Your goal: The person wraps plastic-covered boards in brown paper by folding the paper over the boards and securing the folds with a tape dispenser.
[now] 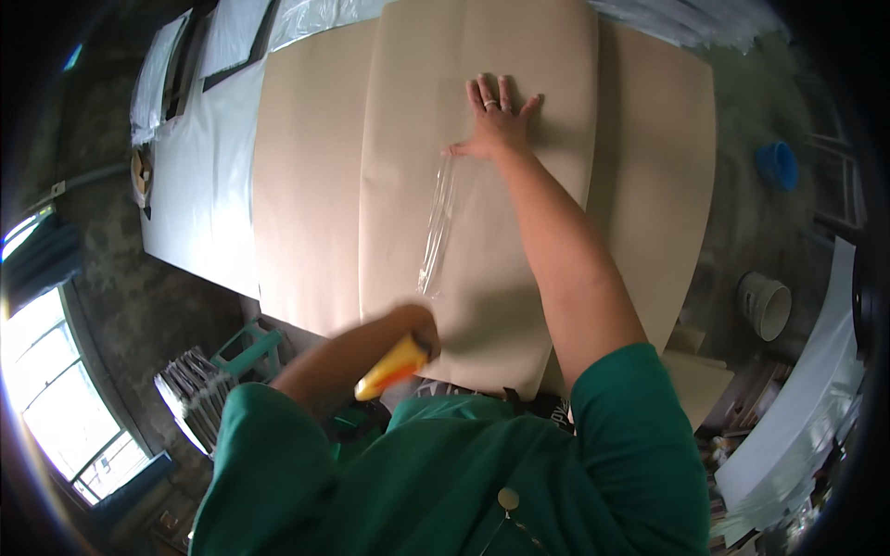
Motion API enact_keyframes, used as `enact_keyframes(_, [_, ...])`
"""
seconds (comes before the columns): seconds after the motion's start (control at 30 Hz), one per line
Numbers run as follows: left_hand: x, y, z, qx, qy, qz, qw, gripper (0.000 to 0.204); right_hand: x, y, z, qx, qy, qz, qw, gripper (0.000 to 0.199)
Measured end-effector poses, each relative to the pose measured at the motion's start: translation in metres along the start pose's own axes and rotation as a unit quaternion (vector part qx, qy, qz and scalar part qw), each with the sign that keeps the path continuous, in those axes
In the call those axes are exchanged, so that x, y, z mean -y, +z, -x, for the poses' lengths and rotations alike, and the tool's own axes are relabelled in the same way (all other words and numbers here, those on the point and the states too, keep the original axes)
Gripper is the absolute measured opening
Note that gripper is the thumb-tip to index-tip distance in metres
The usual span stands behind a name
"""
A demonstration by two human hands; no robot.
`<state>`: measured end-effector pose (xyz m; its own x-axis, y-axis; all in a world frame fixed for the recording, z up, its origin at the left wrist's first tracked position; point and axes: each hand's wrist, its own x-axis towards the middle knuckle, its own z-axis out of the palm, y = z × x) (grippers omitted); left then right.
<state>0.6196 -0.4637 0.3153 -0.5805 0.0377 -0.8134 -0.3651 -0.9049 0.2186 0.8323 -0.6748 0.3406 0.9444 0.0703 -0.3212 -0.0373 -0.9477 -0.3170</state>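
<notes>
Brown kraft paper (pixel 315 185) lies in front of me, folded over in a wide raised panel (pixel 417 111). My right hand (pixel 501 130) is pressed flat on this panel, fingers spread, a ring on one finger. From its thumb a wrinkled strip of clear tape (pixel 436 222) runs down the paper toward me. Close to my body, my left hand (pixel 417 324) is closed on a yellow and orange roll of tape (pixel 394 368). Motion blurs that hand and the roll, and most of its fingers are hidden.
White sheeting (pixel 204 199) covers the surface at left, with plastic-wrapped panels (pixel 232 37) beyond. A green stool (pixel 250 347) and a stack of flat pieces (pixel 192 394) stand lower left. On the right floor are a blue bucket (pixel 777 167) and a pale bucket (pixel 766 306).
</notes>
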Motion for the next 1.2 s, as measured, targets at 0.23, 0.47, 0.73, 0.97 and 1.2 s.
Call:
enact_keyframes(0.23, [0.049,0.074,0.101,-0.251,-0.011,0.214,0.944,0.048,-0.017,0.034,0.023,-0.118,-0.083,0.018,0.989,0.098])
enact_keyframes(0.47, [0.17,-0.01,0.126,-0.744,-0.302,0.219,0.555,0.088,0.051,0.133,0.252,0.003,-0.328,0.033,0.944,0.061])
enact_keyframes(0.73, [0.135,0.007,-0.008,-0.848,0.084,0.264,0.452,0.05,-0.026,0.122,0.36,-0.044,-0.051,-0.18,0.981,0.052])
enact_keyframes(0.97, [0.085,0.056,-0.029,-0.666,0.31,0.571,0.367,0.046,-0.085,0.099,0.335,-0.1,0.334,-0.633,0.692,0.044])
enact_keyframes(1.2, [-0.009,0.137,-0.08,-0.706,0.273,0.527,0.385,0.06,-0.09,0.109,0.409,-0.101,0.308,-0.617,0.717,0.037])
